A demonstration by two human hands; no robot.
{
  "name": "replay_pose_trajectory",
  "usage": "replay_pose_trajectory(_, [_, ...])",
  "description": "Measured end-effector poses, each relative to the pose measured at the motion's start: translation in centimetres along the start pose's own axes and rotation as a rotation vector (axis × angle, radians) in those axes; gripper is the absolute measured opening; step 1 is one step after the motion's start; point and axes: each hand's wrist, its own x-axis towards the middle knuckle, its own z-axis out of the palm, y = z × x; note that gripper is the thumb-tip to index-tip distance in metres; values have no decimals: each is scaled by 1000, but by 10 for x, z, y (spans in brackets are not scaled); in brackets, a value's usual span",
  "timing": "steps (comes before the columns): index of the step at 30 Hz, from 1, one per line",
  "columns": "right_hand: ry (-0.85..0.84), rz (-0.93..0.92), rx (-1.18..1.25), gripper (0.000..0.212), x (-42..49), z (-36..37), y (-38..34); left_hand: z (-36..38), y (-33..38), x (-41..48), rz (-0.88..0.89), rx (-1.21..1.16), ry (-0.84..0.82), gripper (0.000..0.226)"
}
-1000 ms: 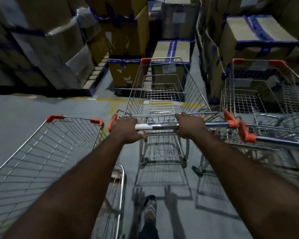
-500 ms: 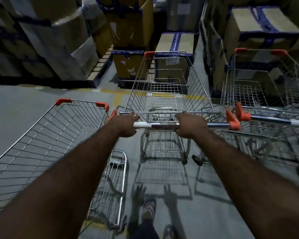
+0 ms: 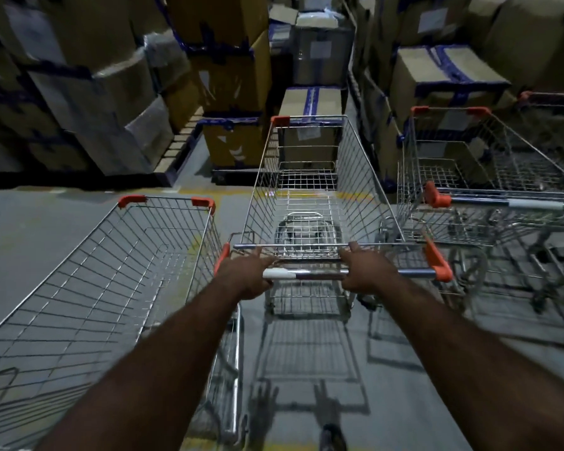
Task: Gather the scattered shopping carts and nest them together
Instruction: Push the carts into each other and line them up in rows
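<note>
A wire shopping cart (image 3: 310,177) with orange corner caps stands straight ahead of me, its basket holding nothing. My left hand (image 3: 246,275) and my right hand (image 3: 367,271) both grip its chrome handle bar (image 3: 310,274), one near each end. A second cart (image 3: 88,284) stands close on my left, its basket beside my left forearm. A third cart (image 3: 489,177) stands to the right, its handle (image 3: 515,203) pointing toward me, with part of another cart (image 3: 554,125) behind it. None of the carts are nested.
Stacks of taped cardboard boxes (image 3: 111,76) on pallets wall off the far side. A lone box (image 3: 310,105) sits just beyond the middle cart's front. More boxes (image 3: 446,73) rise behind the right cart. My foot (image 3: 331,436) shows on the grey floor below.
The middle cart has rolled forward toward the boxes and now sits further ahead, with my arms stretched out. The left and right carts have drawn nearer alongside.
</note>
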Motion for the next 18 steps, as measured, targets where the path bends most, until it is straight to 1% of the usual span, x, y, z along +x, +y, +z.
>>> replay_pose_trajectory(6, [-63,44,-32,86,-49,13,-26,11,-7,-39,42,3,3,64])
replay_pose_trajectory(9, [-37,47,-46,82,-69,11,-31,9,-8,-53,62,-15,19,62])
replay_pose_trajectory(13, [-12,110,-40,76,-86,9,-30,-3,-5,-74,115,-45,86,44])
replay_pose_trajectory(16, [-84,85,-73,72,-93,22,-23,-6,-1,-94,205,0,-5,40])
replay_pose_trajectory(18, [-52,96,-104,72,-102,35,-20,-1,-2,-107,248,-15,8,39])
